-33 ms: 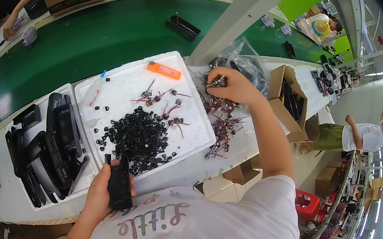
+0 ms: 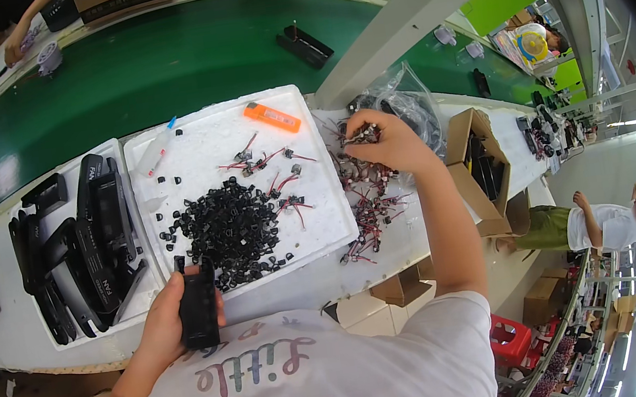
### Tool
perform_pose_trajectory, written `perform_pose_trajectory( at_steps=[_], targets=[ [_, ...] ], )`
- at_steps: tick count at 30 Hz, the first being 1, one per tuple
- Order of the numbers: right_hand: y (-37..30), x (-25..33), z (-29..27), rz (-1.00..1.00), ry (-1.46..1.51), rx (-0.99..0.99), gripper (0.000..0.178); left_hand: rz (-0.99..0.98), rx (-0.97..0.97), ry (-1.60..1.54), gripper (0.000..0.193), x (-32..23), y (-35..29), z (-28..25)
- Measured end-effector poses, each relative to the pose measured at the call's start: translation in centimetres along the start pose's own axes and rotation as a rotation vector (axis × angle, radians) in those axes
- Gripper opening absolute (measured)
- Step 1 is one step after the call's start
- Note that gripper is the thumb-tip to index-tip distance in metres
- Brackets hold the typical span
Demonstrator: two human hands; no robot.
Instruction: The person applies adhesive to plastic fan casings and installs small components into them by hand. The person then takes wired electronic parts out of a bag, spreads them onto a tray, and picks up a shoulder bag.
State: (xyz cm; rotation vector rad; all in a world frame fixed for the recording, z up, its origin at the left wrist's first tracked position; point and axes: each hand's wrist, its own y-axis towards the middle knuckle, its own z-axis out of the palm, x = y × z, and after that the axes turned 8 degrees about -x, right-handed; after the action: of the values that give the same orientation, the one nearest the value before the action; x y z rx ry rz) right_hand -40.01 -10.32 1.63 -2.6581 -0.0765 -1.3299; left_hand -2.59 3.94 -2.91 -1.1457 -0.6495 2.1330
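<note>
My left hand [image 2: 163,322] is closed round a black plastic housing [image 2: 198,309], held upright near the tray's front edge. My right hand [image 2: 388,144] has its fingers curled round a cluster of small metallic parts [image 2: 363,134], above a heap of small parts with red and black wires [image 2: 373,211] right of the tray. On the white foam tray [image 2: 241,116] lies a big pile of tiny black plastic pieces [image 2: 231,231]. A few more wired parts [image 2: 272,160] lie beside that pile. An orange cutter-like tool [image 2: 272,117] and a clear tube with a blue tip [image 2: 157,152] rest toward the tray's far side.
To the left, a second foam tray [image 2: 131,306] holds several black housings [image 2: 92,238]. A green conveyor belt [image 2: 176,56] runs behind, with a black housing [image 2: 305,46] on it. A slanted white post [image 2: 391,26], a clear bag [image 2: 415,108] and a cardboard box [image 2: 473,201] stand right.
My right hand's fingers have shifted slightly around the small metallic parts. My left hand and the black housing stay where they were.
</note>
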Motion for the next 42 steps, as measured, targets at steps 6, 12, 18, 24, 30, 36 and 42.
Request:
perform_pose_trajectory(
  at_steps=[6, 12, 18, 24, 30, 36, 42],
  targets=[
    [-1.3, 4.4, 0.7, -0.070, 0.163, -0.003, 0.020, 0.011, 0.007, 0.004, 0.044, -0.1, -0.4, 0.0],
    [-1.9, 7.3, 5.3, -0.347, -0.078, 0.117, 0.046, 0.012, 0.018, 0.019, 0.044, 0.0, -0.4, -0.1],
    [-3.1, 7.3, 5.6, -0.458, -0.467, 0.163, 0.064, 0.024, -0.090, 0.060, 0.050, -0.2, -0.9, 0.8],
    [-3.0, 2.7, 3.1, -0.185, 0.096, -0.040, 0.048, 0.026, 0.033, 0.053, 0.046, -0.1, -0.9, 0.0],
    [-1.0, -2.5, 4.0, -0.269, -0.043, -0.139, 0.037, 0.036, 0.017, 0.051, 0.046, -0.1, -1.1, 0.4],
    [2.2, -2.5, 6.0, -0.417, -0.310, -0.157, 0.034, 0.042, 0.000, 0.057, 0.047, 0.1, -1.0, 0.3],
    [2.0, -3.2, 6.0, -0.527, -0.392, -0.154, 0.034, 0.048, 0.000, 0.055, 0.048, 0.3, -0.3, 0.0]
  ],
)
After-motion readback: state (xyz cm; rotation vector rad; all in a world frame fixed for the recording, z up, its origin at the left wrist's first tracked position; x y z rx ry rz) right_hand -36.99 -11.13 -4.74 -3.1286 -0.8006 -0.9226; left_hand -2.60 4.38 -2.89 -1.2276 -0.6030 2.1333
